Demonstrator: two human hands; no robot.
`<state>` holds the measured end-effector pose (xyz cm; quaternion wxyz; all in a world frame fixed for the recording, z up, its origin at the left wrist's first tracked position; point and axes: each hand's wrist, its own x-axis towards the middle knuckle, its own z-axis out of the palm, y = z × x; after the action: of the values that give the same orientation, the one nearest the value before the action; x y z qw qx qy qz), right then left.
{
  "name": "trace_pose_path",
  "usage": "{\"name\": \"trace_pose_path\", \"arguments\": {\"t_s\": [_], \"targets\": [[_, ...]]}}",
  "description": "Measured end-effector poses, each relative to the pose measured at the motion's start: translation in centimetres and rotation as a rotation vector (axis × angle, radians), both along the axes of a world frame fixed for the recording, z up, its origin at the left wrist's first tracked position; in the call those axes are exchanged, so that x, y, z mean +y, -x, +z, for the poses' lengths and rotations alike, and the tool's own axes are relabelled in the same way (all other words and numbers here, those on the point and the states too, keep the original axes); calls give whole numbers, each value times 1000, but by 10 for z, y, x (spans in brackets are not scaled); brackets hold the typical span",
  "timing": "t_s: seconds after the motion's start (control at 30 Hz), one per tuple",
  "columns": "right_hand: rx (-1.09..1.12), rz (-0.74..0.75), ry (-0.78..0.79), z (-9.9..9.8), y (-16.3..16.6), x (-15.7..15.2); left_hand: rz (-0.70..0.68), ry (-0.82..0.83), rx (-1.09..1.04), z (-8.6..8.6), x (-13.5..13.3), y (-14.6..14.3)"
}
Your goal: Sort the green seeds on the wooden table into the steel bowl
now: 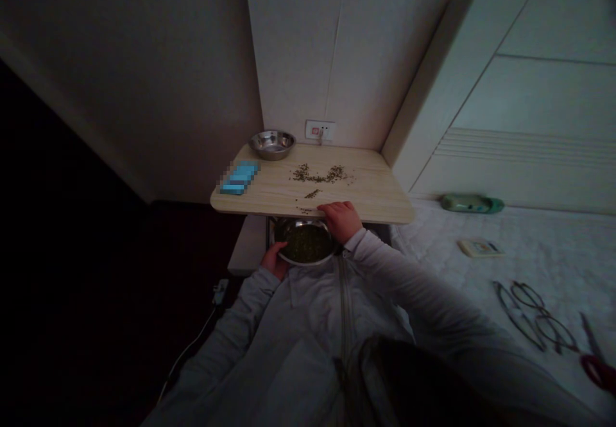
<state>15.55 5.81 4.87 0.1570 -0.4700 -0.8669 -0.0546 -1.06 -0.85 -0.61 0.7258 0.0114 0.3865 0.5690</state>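
Just below the front edge of the small table, a steel bowl (304, 261) holds a layer of small green beans (308, 242), which look like mung beans. My left hand (275, 261) grips the bowl's left rim, thumb over the inside. My right hand (342, 220) lies on the table's front edge above the bowl's right side, fingers stretched leftward beside a few loose beans (305, 210). More beans are scattered across the tabletop (269, 199) in a curved patch (318, 175) and a short streak (312, 193). Nothing shows in the right hand; its palm is hidden.
Another steel bowl (272, 146) stands at the table's back left, near a blurred blue object (239, 178). A wall socket (320, 130) is behind. On the bed (433, 241) at right lie a green case (471, 203), glasses (543, 316) and red-handled scissors (599, 370). A cable (190, 343) hangs at left.
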Motion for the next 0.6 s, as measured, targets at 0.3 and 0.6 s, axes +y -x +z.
{"name": "trace_pose_path", "arguments": {"t_s": [0.3,0.6], "targets": [[-33,74,11,1,1,-17,1,19,-9,3,0,0],[-33,-18,-4,9,11,6,-8,9,-8,0,0,0]]}}
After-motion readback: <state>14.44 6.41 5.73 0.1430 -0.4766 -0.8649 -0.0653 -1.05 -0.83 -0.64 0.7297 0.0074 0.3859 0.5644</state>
